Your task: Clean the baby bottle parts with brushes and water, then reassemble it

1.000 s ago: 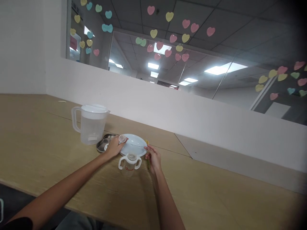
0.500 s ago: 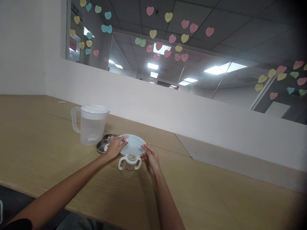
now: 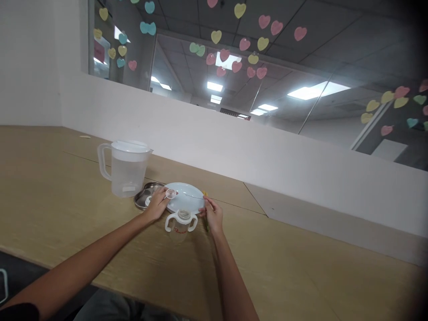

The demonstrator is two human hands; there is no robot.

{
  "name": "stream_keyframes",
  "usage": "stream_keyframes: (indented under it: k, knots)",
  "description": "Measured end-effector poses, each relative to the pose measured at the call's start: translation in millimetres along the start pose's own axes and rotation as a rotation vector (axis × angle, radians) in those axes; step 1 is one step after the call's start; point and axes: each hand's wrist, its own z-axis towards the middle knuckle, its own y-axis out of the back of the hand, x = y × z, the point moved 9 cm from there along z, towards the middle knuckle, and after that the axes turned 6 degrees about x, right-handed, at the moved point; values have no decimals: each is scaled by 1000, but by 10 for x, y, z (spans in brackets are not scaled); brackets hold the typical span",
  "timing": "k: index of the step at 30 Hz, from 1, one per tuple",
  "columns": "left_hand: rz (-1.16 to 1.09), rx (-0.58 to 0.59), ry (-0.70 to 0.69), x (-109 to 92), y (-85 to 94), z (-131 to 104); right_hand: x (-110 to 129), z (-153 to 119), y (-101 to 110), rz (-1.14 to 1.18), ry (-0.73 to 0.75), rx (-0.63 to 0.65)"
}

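My left hand [image 3: 158, 205] is closed on a small clear round piece [image 3: 170, 194] at the left side of the white plate [image 3: 187, 205]. In my right hand [image 3: 213, 215], at the plate's right edge, the fingers pinch a thin wire-like rod [image 3: 194, 196] that reaches left over the plate. A clear bottle [image 3: 180, 227] with two white handles and an open top stands just in front of the plate, between my hands. Partly behind my left hand lies a metal tray [image 3: 140, 199] with a white ring-like part [image 3: 148, 201] in it.
A large clear lidded pitcher [image 3: 129, 171] stands at the left, beside the metal tray. Something yellow [image 3: 205, 194] shows behind my right hand. A low white wall [image 3: 200, 129] with windows above borders the table's [image 3: 284, 258] far side.
The small clear round piece now shows plainly, tilted up in my left hand. The right hand has risen slightly with the rod, away from the plate. The camera view has shifted a little.
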Motion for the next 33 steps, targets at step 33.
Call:
stream_keyframes:
  k: [33]
  knots:
    - [20,5,-12,91,-71,-37,1148,-1637,-1353,-948,1621,299]
